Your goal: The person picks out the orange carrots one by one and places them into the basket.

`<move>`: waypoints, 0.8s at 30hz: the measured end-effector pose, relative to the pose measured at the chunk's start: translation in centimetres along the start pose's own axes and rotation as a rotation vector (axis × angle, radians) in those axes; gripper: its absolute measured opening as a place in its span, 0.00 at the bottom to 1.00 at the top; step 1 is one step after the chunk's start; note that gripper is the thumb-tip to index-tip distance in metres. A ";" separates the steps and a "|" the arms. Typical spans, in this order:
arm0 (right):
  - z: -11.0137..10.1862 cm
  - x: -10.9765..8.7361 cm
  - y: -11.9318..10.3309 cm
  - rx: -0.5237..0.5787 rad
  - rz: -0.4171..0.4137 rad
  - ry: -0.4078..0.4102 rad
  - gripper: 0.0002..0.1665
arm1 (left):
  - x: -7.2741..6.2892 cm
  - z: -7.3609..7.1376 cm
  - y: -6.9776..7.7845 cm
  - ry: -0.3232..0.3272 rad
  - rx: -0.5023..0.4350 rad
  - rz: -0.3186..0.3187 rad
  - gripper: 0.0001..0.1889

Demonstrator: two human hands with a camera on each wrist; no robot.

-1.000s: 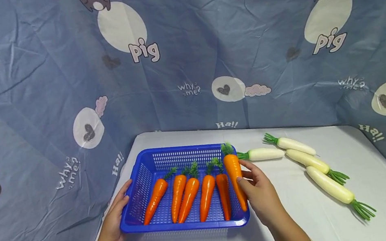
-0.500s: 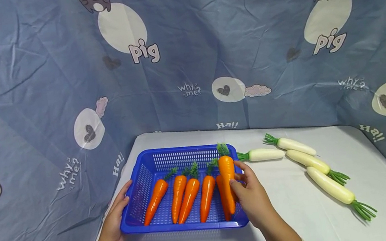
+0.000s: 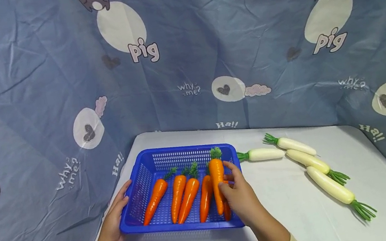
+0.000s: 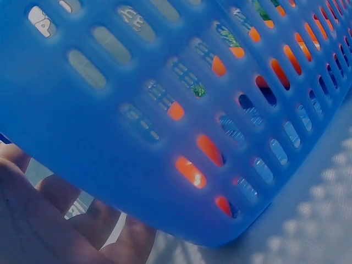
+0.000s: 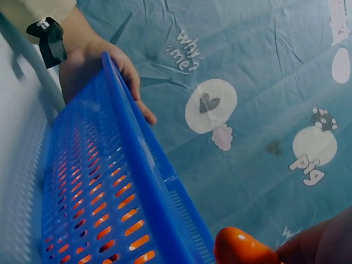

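Note:
A blue plastic basket [image 3: 178, 226] with slotted walls holds several orange carrots [image 3: 156, 200] with green tops, lying side by side. My left hand [image 3: 112, 220] grips the basket's left side, its fingers over the rim in the right wrist view. Between thumb and fingers, my right hand [image 3: 241, 198] pinches one carrot [image 3: 217, 174], green top pointing away from me. That carrot is over the right part of the basket and partly covers the two carrots beneath it. In the right wrist view the held carrot's [image 5: 242, 247] orange end shows at the bottom edge.
Several white radishes with green stems lie on the white table to the right: one radish [image 3: 266, 153] beside the basket, another radish [image 3: 329, 183] closer to me. A blue patterned cloth [image 3: 184, 56] hangs behind the table and along its left side.
My right hand has carried the pinched carrot leftward, from the basket's right rim to above the rightmost carrots. The left hand and the basket look nearly still.

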State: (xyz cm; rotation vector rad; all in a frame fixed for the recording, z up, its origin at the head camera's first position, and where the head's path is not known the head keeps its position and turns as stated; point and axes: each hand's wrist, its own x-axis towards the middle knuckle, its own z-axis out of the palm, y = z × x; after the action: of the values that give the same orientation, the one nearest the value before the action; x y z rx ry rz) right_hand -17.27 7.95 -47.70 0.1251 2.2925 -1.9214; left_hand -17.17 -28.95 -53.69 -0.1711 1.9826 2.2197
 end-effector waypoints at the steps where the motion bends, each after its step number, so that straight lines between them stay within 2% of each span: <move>1: 0.1 0.1 0.0 -0.003 0.002 -0.005 0.35 | 0.0 0.0 0.0 0.000 0.000 -0.001 0.28; 13: 0.2 0.3 -0.4 -0.046 0.031 -0.036 0.34 | 0.0 -0.1 -0.2 0.011 -0.003 -0.007 0.28; 24: 0.3 0.4 -0.3 0.033 0.028 -0.051 0.36 | -0.2 -0.1 -0.1 -0.042 -0.040 0.016 0.29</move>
State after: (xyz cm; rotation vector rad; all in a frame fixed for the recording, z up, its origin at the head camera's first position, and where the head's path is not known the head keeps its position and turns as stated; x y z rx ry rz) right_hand -17.65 7.58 -47.47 0.1102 2.2154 -1.9265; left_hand -16.96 -29.08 -53.76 -0.1134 1.9256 2.2552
